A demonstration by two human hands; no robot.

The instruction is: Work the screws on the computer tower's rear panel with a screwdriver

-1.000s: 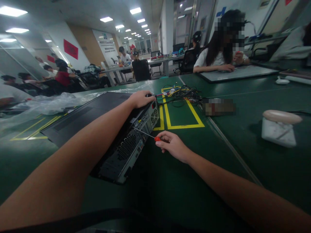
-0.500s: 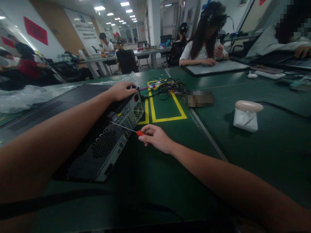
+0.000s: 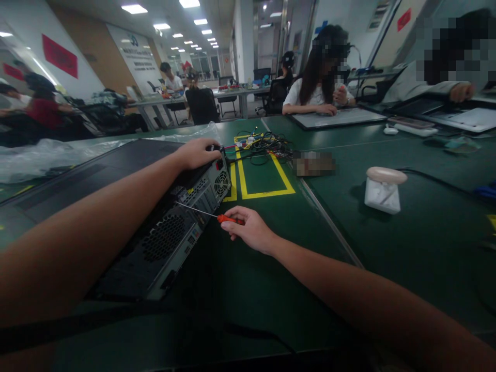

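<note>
Head view: screwdriver [image 3: 223, 218] was at computer case [image 3: 170, 235] rear.
Right hand [image 3: 250, 229] fingers were clamped on its orange handle; left hand [image 3: 197, 153] rested on the case, couldn't tell if fingers gripped. Case sat on counter [image 3: 248, 289].

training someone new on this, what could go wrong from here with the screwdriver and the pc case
The screwdriver meets the rear of the computer case at a slant, so its tip might slip and scratch the panel.
The left hand rests near one far corner, so a hard push from the right hand could make the case shift or pivot.
Tangled cables lie near that corner and might snag if it moves.
</note>
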